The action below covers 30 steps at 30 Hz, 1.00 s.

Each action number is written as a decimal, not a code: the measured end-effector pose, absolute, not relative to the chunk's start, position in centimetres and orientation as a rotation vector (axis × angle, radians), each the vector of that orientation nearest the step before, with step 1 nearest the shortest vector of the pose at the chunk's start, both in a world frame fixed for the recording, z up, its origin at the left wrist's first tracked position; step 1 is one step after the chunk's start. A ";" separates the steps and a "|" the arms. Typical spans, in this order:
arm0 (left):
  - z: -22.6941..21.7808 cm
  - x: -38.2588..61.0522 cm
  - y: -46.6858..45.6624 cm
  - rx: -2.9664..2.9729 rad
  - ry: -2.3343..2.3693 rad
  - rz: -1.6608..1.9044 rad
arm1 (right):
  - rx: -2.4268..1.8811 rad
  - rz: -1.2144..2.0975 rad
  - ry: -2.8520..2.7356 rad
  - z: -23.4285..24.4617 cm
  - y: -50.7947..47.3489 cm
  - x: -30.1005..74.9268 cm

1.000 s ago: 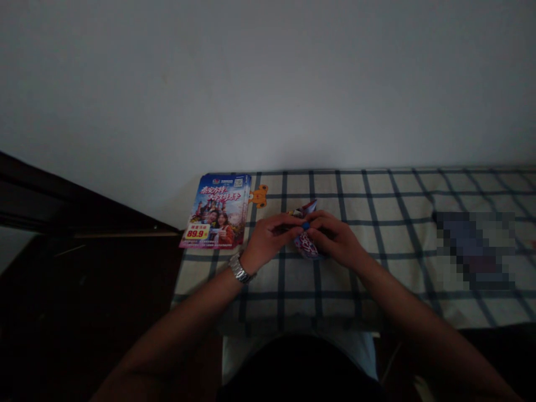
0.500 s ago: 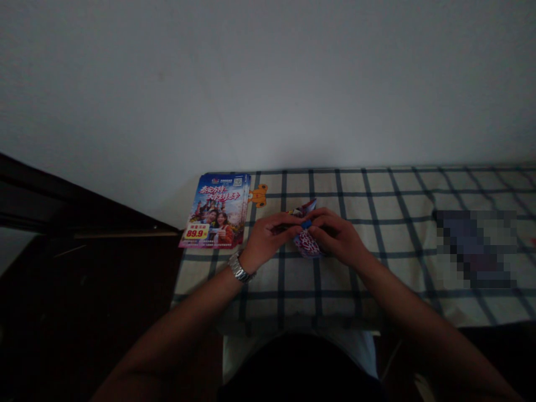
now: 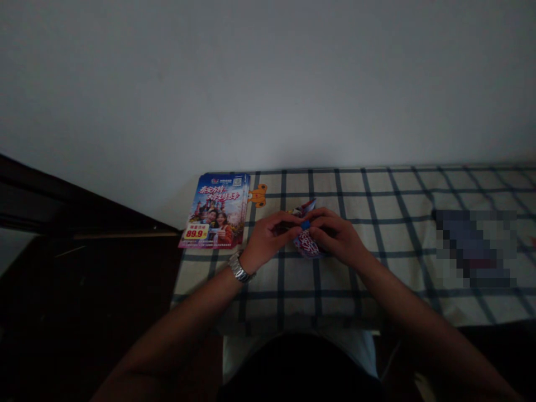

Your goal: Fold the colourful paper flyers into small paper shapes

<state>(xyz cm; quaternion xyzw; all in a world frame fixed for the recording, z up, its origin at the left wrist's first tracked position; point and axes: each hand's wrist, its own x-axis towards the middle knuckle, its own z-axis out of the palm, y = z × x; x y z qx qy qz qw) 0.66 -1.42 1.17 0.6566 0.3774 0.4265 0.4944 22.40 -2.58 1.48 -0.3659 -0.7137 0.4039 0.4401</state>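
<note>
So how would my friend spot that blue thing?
Find the checked cloth, then where the left hand and right hand nearly meet over it. Between them is a small blue piece; its plain blue stands out from the red-and-white patterned packet beside it.

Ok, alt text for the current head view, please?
A person's left hand and right hand pinch a small blue piece at a patterned packet on a checked tablecloth; a metal-link band circles the left wrist. Flyers printed "89.9" are stacked at left beside an orange bear figure, and a pixelated dark object lies at right.
</note>
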 end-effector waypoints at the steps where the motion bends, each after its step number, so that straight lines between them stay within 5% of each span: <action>1: 1.2 0.7 -1.4 1.590 0.907 1.036 | -0.913 1.006 -1.768 1.5 -2.6 22.4; 30: 1.0 0.5 -1.1 1.562 0.882 1.027 | -0.979 1.006 -1.711 1.6 -2.7 22.2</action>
